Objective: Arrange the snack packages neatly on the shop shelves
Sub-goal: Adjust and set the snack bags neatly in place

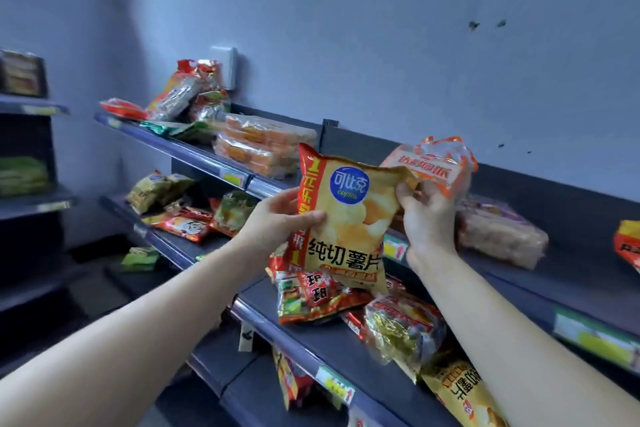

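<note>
A yellow potato chip bag (349,218) with a blue round logo is held upright in front of the shelves. My left hand (277,215) grips its left edge. My right hand (429,215) pinches its upper right corner and also holds an orange-and-white snack pack (433,163) behind it. Below the bag, red and green snack packs (311,298) lie in a loose pile on the middle shelf (332,347). Another yellow chip bag (464,395) lies under my right forearm.
The top shelf (194,149) carries orange wrapped packs (263,146) and tilted red packs (187,90). A pale wrapped pack (502,236) lies on the top shelf to the right. Green and red packs (180,208) are scattered on the left middle shelf. Another rack (31,156) stands at far left.
</note>
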The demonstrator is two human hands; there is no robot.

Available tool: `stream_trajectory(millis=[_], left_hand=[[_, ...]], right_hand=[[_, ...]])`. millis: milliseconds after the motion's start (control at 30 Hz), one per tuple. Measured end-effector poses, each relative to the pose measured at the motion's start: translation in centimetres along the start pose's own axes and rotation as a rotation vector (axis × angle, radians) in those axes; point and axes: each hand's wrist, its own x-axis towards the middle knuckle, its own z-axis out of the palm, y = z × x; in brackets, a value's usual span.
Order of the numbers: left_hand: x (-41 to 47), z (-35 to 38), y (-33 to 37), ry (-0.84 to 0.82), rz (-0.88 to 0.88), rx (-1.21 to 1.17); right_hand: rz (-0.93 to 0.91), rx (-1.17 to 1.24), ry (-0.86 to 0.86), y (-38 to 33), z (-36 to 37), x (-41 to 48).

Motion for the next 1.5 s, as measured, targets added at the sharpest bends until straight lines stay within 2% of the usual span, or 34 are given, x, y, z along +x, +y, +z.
stream_trajectory(millis=[300, 600, 833, 1267, 1500], left_hand=[[2.4, -16.0, -2.4, 0.203, -0.125, 0.193], [7.6, -28.6, -6.8, 0.363, -0.305, 0.177], [15.3, -37.0, -10.1, 0.436, -0.375, 0.17], [28.7, -51.6, -15.5, 0.511, -0.418, 0.2], [35.6, -59.8, -16.2, 0.489, -0.45, 0.256]], right_hand=[[0.129, -0.014, -0.201, 6.8, 15.4, -2.6], [0.369, -0.007, -0.478, 14.7, 27.8, -1.9], [0.458, -0.024, -0.667, 22.4, 36.9, 2.2], [0.61, -0.089, -0.654, 33.8, 54.0, 8.9], [0.73, -0.074, -0.505, 38.0, 62.1, 11.8]])
